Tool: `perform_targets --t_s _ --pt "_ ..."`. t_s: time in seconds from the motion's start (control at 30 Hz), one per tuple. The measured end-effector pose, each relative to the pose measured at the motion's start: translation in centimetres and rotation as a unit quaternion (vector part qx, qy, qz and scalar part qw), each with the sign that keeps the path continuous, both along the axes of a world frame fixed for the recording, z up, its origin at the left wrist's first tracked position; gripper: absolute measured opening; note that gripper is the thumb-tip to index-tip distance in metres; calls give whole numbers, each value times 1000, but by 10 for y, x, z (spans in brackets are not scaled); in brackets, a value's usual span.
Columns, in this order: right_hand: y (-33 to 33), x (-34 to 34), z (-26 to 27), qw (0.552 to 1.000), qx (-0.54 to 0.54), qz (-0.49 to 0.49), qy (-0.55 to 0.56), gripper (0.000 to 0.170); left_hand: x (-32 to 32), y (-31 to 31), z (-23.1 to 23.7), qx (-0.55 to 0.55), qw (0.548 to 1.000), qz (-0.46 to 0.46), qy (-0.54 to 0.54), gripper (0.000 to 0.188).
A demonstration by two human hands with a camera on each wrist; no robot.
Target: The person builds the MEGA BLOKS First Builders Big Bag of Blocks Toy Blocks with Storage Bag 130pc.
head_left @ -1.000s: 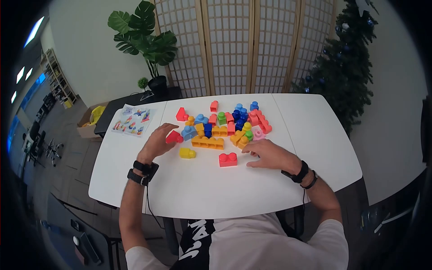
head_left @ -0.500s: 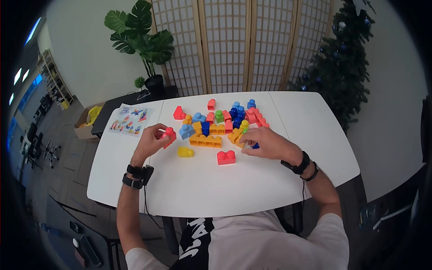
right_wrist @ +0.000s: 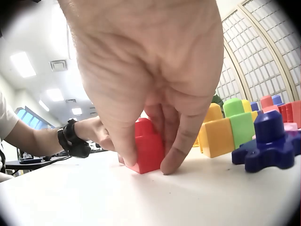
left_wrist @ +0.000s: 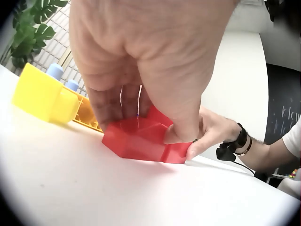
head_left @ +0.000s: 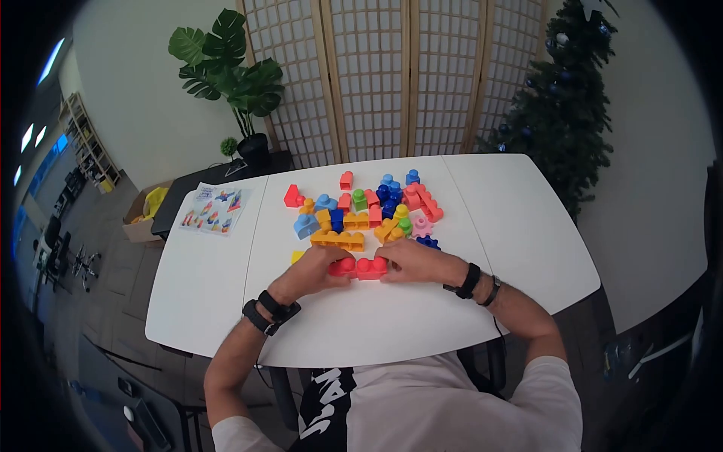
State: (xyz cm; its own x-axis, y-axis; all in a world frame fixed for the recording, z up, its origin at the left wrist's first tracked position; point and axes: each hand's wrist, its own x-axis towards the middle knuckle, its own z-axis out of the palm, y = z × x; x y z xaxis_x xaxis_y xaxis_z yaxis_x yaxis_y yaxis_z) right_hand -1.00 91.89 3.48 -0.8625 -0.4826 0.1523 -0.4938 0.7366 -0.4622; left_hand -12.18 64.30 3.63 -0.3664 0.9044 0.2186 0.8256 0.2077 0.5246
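At the far left of the bench (head_left: 527, 264) lies a printed sheet (head_left: 211, 209), perhaps set aside to leave the middle free; nearer the centre a yellow block (head_left: 297, 256) is partly hidden by the left grip (head_left: 311, 270), which pinches an angled red block (head_left: 345, 267) between thumb and fingers; whether that block rests on the bench or just above it I cannot tell; beyond it lies an orange bar (head_left: 337, 241); at the centre of the frame a two-stud red block (head_left: 373, 269) sits studs up on the bench, end to end with the angled one; the right grip (head_left: 418, 262) pinches it across its sides, probably to keep both pieces in line; farther right, behind that wrist, is a dark blue gear-shaped block (head_left: 428, 242).
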Motion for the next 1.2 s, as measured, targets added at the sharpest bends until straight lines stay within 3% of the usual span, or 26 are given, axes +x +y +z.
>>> perform_targets --t_s 0.17,0.37,0.6,0.77,0.8,0.83,0.87,0.9,0.97,1.0,1.07,1.1,1.17,1.2 --pt "-4 -5 -5 1000 -11 -11 -26 33 4 7 -4 9 1000 4 19 39" --pt "-5 -7 -16 1000 -7 -6 26 28 7 10 -6 -13 999 26 14 40" --pt "-8 -10 -14 999 -39 -10 13 23 10 11 -12 -1 999 39 14 42" --pt "-6 -14 -9 1000 6 -10 -12 34 14 10 10 1 999 19 30 49" --pt "-4 -13 -7 1000 6 -10 -11 34 13 7 25 68 995 60 45 51" --pt "-3 -9 -7 1000 3 -21 -19 46 9 4 37 134 984 97 57 53" --pt "-2 -5 -7 999 -1 -28 -29 58 -1 1 50 126 983 132 23 52" --pt "-1 -1 -1 999 0 -26 -31 58 -15 -2 62 118 979 169 -10 51" --pt "1 5 19 995 -14 -24 -96 79 -48 -11 77 61 972 226 2 43" --pt "1 9 27 995 -12 -21 -97 79 -74 -18 71 63 971 229 2 43" --pt "2 14 38 993 -24 -47 -102 84 -132 -28 36 -18 947 222 233 56" --pt "3 14 38 994 -21 -47 -101 84 -142 -31 26 -15 946 223 233 56" --pt "9 14 37 993 -60 -43 -90 76 -155 -28 12 -115 934 231 248 67" --pt "11 15 39 993 -59 -46 -87 76 -159 -26 4 -139 932 237 236 64"
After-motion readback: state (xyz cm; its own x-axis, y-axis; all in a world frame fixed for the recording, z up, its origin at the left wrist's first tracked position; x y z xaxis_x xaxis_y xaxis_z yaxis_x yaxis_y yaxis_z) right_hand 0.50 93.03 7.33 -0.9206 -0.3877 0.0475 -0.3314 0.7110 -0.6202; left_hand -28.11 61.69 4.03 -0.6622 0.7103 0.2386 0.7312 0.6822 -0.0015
